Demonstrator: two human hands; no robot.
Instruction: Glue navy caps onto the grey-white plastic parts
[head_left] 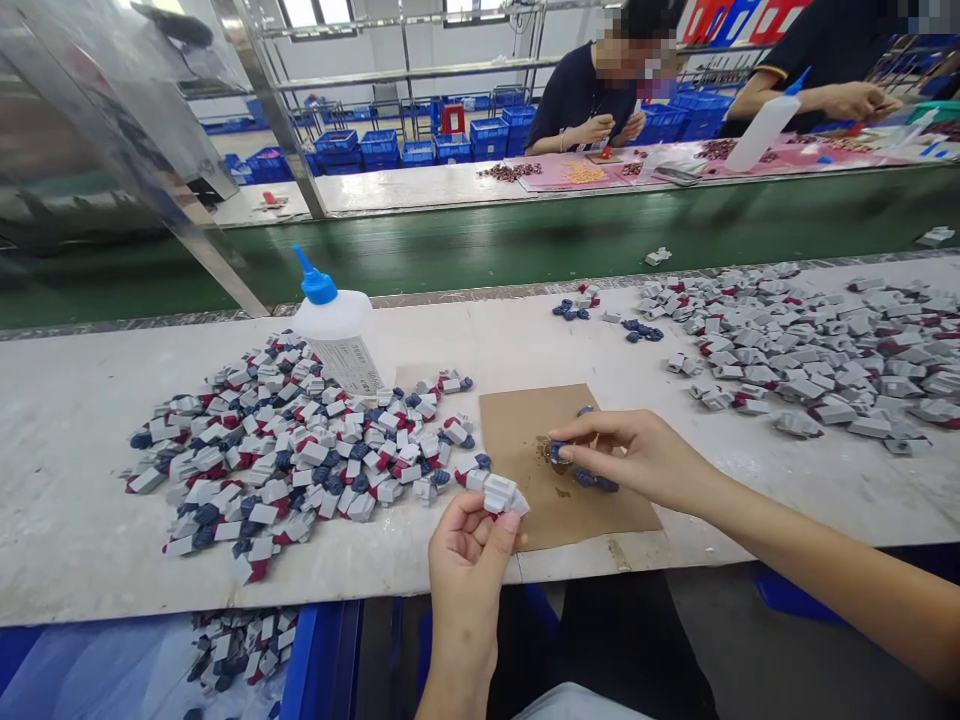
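- Grey and red, a small piece (501, 492) sits in the left hand (469, 555), pinched between the thumb and bent fingers, near the front edge of the white tabletop (67, 400).
- The right hand (626, 455) pinches a little dark blue bit (558, 452) with its thumb and a finger. It is over the brown card (510, 415), by a dark wet-looking spot (546, 462). I cannot tell if the bit touches the card.
- More blue bits (598, 482) lie on the card, just under the right hand.
- On the left is a big pile of grey, red and blue pieces (307, 455), with a white bottle (334, 318) with a blue tip just behind it.
- On the right is a big pile of grey and red pieces (810, 350).
- Below the tabletop, a blue box (306, 660) holds more pieces.
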